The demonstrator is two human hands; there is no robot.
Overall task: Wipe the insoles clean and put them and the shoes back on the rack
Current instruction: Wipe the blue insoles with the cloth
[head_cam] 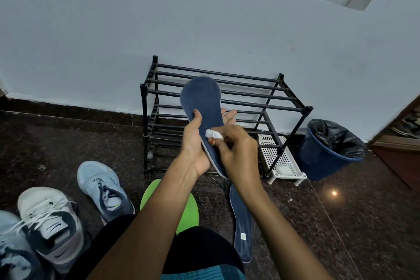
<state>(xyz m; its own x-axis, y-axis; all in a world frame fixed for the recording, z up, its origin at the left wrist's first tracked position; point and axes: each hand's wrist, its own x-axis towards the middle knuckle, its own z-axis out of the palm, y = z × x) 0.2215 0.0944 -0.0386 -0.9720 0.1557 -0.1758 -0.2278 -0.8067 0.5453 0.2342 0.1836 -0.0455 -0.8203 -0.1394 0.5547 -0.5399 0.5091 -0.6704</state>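
Note:
My left hand [195,145] grips a dark blue insole [202,102] from below, thumb on its left edge, toe end pointing up toward the rack. My right hand [236,150] pinches a small white wipe [213,133] and presses it on the insole's middle. A second blue insole [242,223] lies on the floor by my right arm. Green insoles [188,209] lie under my left forearm. The black rack [227,98] stands bare against the wall. A light blue shoe [102,191], a white shoe [50,223] and another blue shoe [13,254] sit on the floor at left.
A white perforated tray [279,159] with a white lump stands on the floor right of the rack. A blue bin [327,152] with a black liner is beside it. A wooden door edge [400,143] is at far right. Dark speckled floor [341,223] spreads around.

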